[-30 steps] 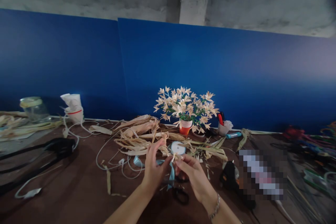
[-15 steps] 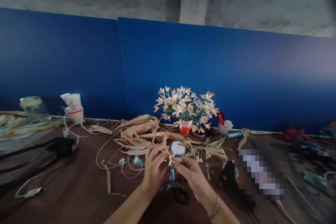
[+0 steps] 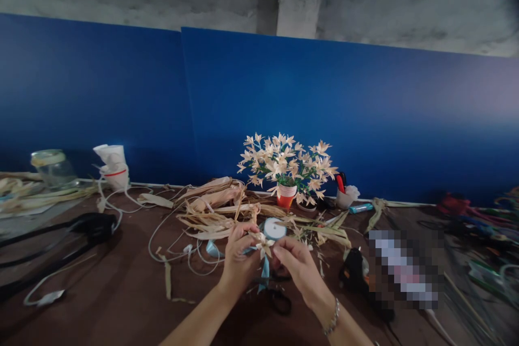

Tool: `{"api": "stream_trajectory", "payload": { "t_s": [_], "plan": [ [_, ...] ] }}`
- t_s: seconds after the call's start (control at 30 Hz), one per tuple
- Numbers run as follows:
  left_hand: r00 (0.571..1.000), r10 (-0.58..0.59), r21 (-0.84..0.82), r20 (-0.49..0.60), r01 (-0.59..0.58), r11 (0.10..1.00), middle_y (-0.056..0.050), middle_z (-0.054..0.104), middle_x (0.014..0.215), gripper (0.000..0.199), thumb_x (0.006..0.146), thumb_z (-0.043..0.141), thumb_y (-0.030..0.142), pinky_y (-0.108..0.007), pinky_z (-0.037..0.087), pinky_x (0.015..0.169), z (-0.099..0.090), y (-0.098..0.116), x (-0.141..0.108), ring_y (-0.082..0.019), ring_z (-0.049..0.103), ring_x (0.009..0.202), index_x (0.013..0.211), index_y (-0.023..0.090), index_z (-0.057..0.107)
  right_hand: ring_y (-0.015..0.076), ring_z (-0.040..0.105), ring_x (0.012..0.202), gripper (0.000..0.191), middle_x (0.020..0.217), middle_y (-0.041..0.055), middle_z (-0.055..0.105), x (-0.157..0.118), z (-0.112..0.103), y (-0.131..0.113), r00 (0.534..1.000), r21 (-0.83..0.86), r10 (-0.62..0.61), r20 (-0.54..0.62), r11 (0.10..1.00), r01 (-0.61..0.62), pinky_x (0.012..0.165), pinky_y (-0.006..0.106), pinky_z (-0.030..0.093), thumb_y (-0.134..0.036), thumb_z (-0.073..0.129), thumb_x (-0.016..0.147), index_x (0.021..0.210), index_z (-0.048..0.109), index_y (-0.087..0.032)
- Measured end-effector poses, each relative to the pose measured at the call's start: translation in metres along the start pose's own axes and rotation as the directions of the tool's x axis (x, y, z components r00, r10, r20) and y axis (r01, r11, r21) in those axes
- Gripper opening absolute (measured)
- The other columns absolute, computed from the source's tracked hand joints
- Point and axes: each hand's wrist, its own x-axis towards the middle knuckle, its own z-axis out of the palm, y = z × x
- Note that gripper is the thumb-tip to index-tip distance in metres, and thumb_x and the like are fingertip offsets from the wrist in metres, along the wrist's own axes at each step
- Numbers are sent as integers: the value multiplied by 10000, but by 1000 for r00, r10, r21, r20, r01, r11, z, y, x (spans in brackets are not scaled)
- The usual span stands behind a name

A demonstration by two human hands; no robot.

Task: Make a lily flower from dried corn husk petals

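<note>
Between the two hands, a small pale husk flower (image 3: 263, 244) sits just above the fingertips, its petals splayed and its short base pointing down. The left hand (image 3: 239, 259) is curled, its thumb and fingers pinched together at the flower's base from the left, and it seems to hold the flower together with a light-blue ribbon (image 3: 264, 275). The right hand (image 3: 298, 273) lies just to the flower's right, fingers bent inward and close against it; whether it grips the flower or the ribbon cannot be told, as the fingers hide the contact. The left hand is the slightly nearer of the two. The ribbon's long strip drops from between the hands toward a pair of black-handled scissors (image 3: 278, 301), which lie on the counter (image 3: 101, 303) below the hands. Another length of ribbon runs off to the left of the left hand.

Just beyond the fingertips stands a ribbon spool (image 3: 274, 228), with a heap of dried corn husks (image 3: 214, 211) past the left hand. Farther ahead, beyond the husks, a bouquet of husk flowers (image 3: 287, 165) rises from an orange paper cup (image 3: 285, 197). To the right of the right hand rests a black hot glue gun (image 3: 354, 270).
</note>
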Motion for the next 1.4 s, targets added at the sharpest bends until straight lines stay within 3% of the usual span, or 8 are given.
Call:
{"api": "stream_trajectory", "payload": {
  "t_s": [0.37,0.5,0.67,0.83,0.97,1.13,1.27,1.4],
  "plan": [
    [1000,1,-30,28,0,1000,-27,511,753,106,680,556,182,-295,398,679,2,1,-2,-168,481,748,579,182,589,70,351,499,199,530,-44,418,3,-2,4,998,-14,-56,6,998,56,466,194,271,-306,537,721,603,472,-159],
    [998,7,-27,58,-6,1000,-34,512,760,97,682,561,178,-311,391,705,5,-2,-2,-175,483,767,586,174,573,71,337,499,234,528,-44,395,5,-4,4,992,-65,-115,-52,992,112,463,197,267,-331,531,730,590,470,-155],
    [992,-30,-86,126,41,995,-39,539,770,63,680,558,166,-319,395,736,6,-3,-1,-178,496,782,618,173,550,81,361,507,301,526,-30,413,6,-8,1,990,-80,-97,-101,993,89,473,204,293,-380,479,758,566,480,-148],
    [990,-63,-99,124,75,992,-30,546,770,67,662,565,142,-300,398,726,8,-3,-2,-170,500,779,604,173,552,89,400,535,170,594,-21,476,7,-9,0,988,-150,-136,-79,981,123,488,198,322,-320,548,703,678,536,-153],
    [989,-52,-107,139,67,992,-29,539,780,94,642,593,140,-298,400,724,12,-4,-3,-172,494,797,583,174,528,86,390,517,135,550,-27,466,9,-9,7,977,-216,-160,-143,968,127,477,194,309,-261,540,679,599,530,-154],
    [977,-61,-134,203,89,987,-29,552,783,94,631,613,145,-313,406,736,15,-4,-5,-177,499,805,604,181,531,71,382,471,102,496,-44,442,11,-10,10,986,0,3,-169,1000,-3,445,180,291,-216,537,630,553,507,-157],
    [957,-136,-154,255,179,972,-41,567,859,184,615,653,203,-323,413,766,14,-1,-5,-187,513,850,776,193,564,70,398,437,92,470,-40,466,12,-12,7,963,212,158,-220,971,-111,420,178,282,-219,543,612,547,516,-160],
    [948,-205,-156,244,247,956,-45,575,890,214,658,618,229,-315,421,761,12,2,-5,-187,523,863,866,202,574,85,436,448,76,484,-35,505,12,-16,7,947,312,217,-239,940,-137,421,189,286,-233,571,590,556,549,-168]
  ]
}}
